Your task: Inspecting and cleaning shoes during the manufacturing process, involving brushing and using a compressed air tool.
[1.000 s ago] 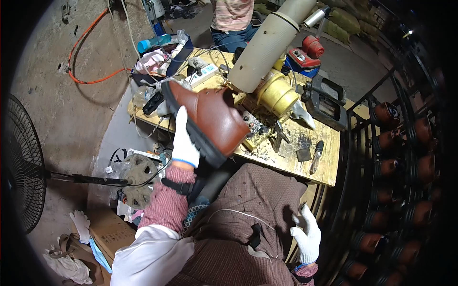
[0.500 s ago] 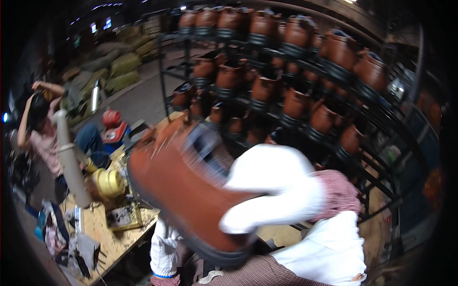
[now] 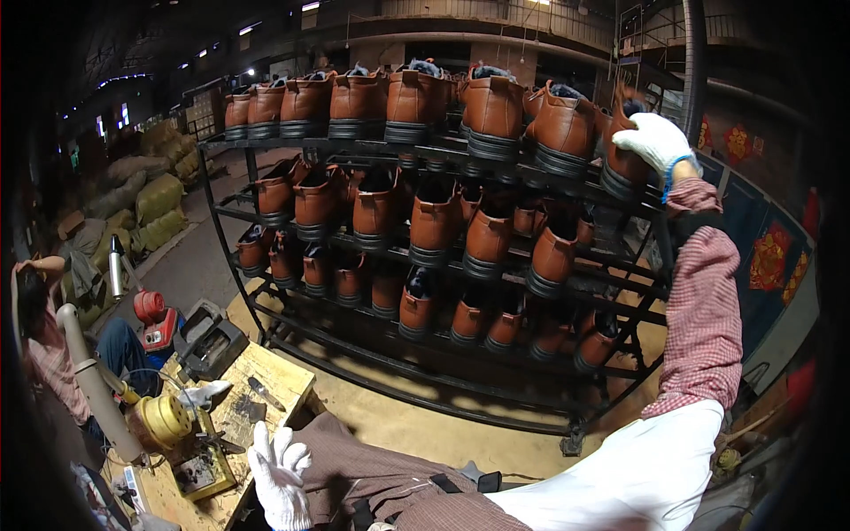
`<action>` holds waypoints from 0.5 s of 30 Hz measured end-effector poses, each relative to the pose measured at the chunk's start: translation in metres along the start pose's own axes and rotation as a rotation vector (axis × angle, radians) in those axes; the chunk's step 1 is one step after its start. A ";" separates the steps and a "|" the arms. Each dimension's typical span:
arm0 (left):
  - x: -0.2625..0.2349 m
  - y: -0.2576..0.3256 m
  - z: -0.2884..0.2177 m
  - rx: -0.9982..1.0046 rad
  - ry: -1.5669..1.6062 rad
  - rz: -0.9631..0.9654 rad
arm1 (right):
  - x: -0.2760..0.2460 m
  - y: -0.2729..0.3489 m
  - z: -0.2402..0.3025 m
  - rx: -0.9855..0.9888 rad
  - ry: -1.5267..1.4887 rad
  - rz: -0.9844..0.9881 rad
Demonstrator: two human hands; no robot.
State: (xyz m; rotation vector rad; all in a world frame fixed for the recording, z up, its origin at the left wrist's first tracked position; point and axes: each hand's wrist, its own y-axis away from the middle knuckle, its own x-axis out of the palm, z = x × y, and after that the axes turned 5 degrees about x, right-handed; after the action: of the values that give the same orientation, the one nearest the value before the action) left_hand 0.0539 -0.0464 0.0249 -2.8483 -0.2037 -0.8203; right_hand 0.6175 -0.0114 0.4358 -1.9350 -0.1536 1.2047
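Note:
My right hand [image 3: 659, 143], in a white knit glove, reaches out to the right end of the rack's top shelf. Its fingers are closed on the upper part of a brown leather boot [image 3: 622, 170] with a dark sole, which is at the end of a row of similar boots [image 3: 494, 104]. The glove covers part of that boot. My left hand [image 3: 280, 475], also gloved in white, is low over my lap near the workbench. Its fingers are spread and it holds nothing.
A black metal rack [image 3: 390, 375] carries several brown boots on its tiers. At left, a wooden workbench [image 3: 297, 376] bears a yellow round machine part [image 3: 166, 421] and a knife-like tool [image 3: 266, 393]. Another person [image 3: 55, 350] sits beyond a grey pipe [image 3: 87, 372]. Sacks [image 3: 159, 196] are piled behind.
My right hand has carried the boot from close in front of me out to the rack's top right end. My left hand now shows with fingers spread. The view has turned right.

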 end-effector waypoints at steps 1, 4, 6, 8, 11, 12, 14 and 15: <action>-0.003 -0.002 0.001 -0.055 0.045 -0.058 | 0.010 -0.005 -0.016 0.072 -0.015 -0.046; -0.013 -0.002 0.003 -0.099 0.045 -0.210 | 0.030 -0.011 0.015 -0.059 -0.003 -0.605; -0.021 0.003 0.004 -0.069 0.106 -0.203 | 0.028 -0.021 0.048 -0.128 -0.192 -0.626; -0.027 0.019 0.004 0.039 0.109 -0.065 | 0.025 -0.030 0.083 0.135 -0.086 -0.073; -0.020 0.032 0.005 0.062 0.177 -0.106 | 0.029 -0.010 0.103 0.086 -0.238 -0.234; -0.031 0.029 0.010 -0.018 0.266 -0.158 | 0.024 0.029 0.146 -0.178 -0.050 -0.425; -0.020 0.024 0.013 0.000 0.175 -0.053 | 0.012 0.114 0.200 -0.365 -0.164 -0.694; -0.016 0.025 0.018 0.039 0.120 0.017 | -0.001 0.158 0.227 -0.349 -0.507 -0.583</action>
State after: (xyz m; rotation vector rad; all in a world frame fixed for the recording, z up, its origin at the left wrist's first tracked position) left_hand 0.0538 -0.0681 -0.0015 -2.7501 -0.1771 -0.9690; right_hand 0.3899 0.0175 0.2816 -1.6356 -1.1736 1.2806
